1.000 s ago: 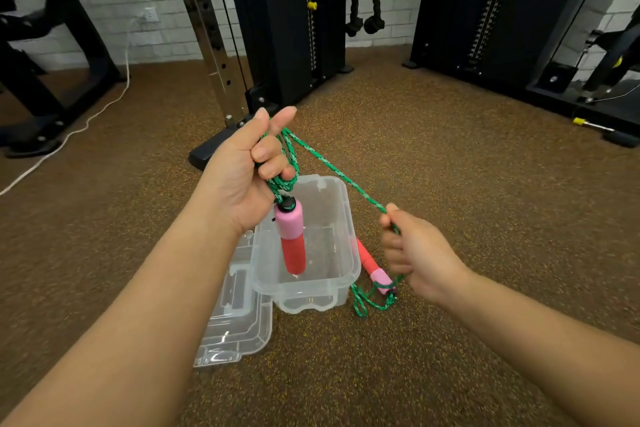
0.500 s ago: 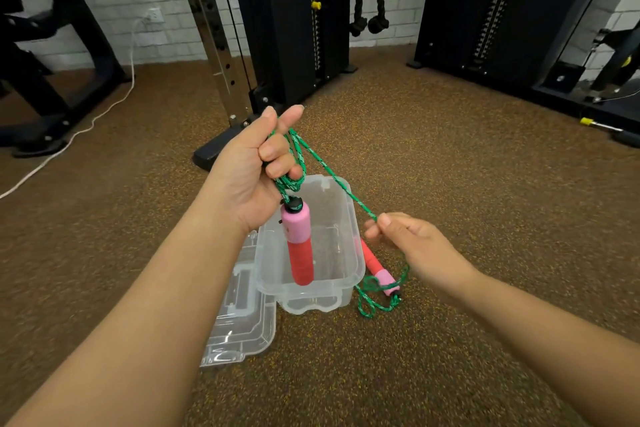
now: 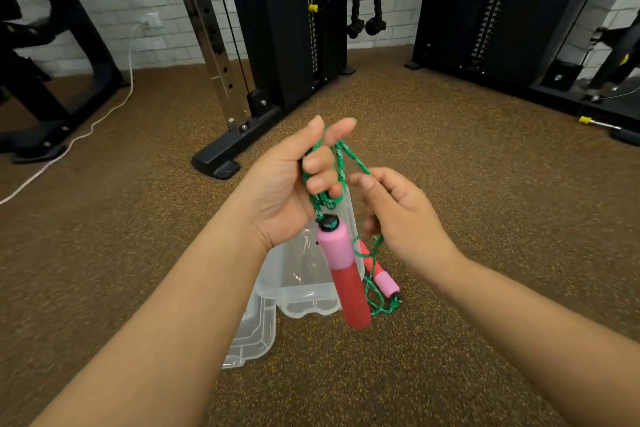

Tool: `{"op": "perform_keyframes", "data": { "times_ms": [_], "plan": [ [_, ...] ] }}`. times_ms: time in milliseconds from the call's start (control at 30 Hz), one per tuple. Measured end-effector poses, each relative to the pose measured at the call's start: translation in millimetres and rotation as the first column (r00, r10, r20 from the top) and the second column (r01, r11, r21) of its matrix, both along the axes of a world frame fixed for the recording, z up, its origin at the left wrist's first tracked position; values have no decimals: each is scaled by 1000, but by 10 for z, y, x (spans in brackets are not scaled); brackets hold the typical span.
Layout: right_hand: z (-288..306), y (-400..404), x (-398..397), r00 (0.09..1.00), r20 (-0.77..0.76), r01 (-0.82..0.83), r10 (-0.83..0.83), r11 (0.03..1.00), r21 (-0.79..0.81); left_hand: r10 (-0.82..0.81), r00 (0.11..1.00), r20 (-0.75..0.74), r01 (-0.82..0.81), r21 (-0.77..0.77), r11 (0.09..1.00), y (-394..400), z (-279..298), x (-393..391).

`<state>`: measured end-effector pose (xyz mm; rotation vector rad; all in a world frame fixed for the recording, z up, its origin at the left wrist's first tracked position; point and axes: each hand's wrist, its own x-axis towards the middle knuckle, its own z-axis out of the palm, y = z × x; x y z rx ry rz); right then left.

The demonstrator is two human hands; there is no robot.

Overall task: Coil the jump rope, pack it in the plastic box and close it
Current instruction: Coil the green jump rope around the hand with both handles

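My left hand (image 3: 294, 184) is held up over the box, its fingers shut on several loops of the green jump rope (image 3: 325, 180). One pink and red handle (image 3: 343, 270) hangs straight down from those loops. My right hand (image 3: 398, 215) is close beside the left, with a strand of the rope pinched in its fingers. The second handle (image 3: 382, 279) lies on the floor by the box's right side, with loose rope around it. The clear plastic box (image 3: 304, 291) stands open on the floor under my hands. Its clear lid (image 3: 252, 336) lies flat at the box's front left.
The floor is brown speckled rubber. A black and steel cable machine base (image 3: 228, 152) stands just beyond the box. More black gym frames line the back and right. A white cable (image 3: 104, 114) runs over the floor at the left.
My right hand has come up and to the left, from down near the floor handle to right beside my left hand, bringing a strand of rope with it. The left hand stays put.
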<state>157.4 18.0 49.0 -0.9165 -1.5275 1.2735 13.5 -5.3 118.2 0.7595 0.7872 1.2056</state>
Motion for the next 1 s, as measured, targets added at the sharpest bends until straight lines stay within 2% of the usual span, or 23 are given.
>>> {"op": "perform_keyframes", "data": {
  "times_ms": [67, 167, 233, 267, 400, 567, 633, 767, 900, 1000],
  "plan": [
    [-92, -36, 64, 981, 189, 32, -45, 997, 75, 53, 997, 53, -53, 4, 999, 5, 12, -43],
    [-179, -107, 144, 850, 524, -134, -58, 937, 322, 100, 985, 142, -99, -15, 995, 25, -3, -68],
    [-135, -160, 172, 773, 629, -249, -79, 875, 416, 125, 983, 135, -123, -26, 992, 40, -38, -57],
    [-91, -179, 179, 769, 635, -280, -75, 854, 439, 119, 988, 96, -118, -18, 993, 44, -53, -41],
    [183, -212, 188, 875, 484, -278, -1, 817, 505, 14, 968, -252, -25, -39, 999, 30, -103, 33],
    [503, -55, 236, 942, 336, -192, 21, 854, 483, -287, 782, -553, 278, -103, 955, -29, -134, 19],
    [572, 16, 269, 943, 332, -146, -28, 860, 488, -365, 740, -565, 363, -122, 924, -47, -110, 36],
    [407, 200, 291, 951, 300, -51, -80, 913, 404, -430, 750, -503, 446, -95, 890, -93, -64, 47],
    [125, 251, 195, 984, 173, -77, 42, 977, 198, -339, 836, -432, 355, -46, 934, -110, -54, 95],
    [64, 219, 154, 992, 92, -99, 91, 990, 95, -261, 912, -317, 266, -30, 964, -71, -64, 76]
  ]
}}
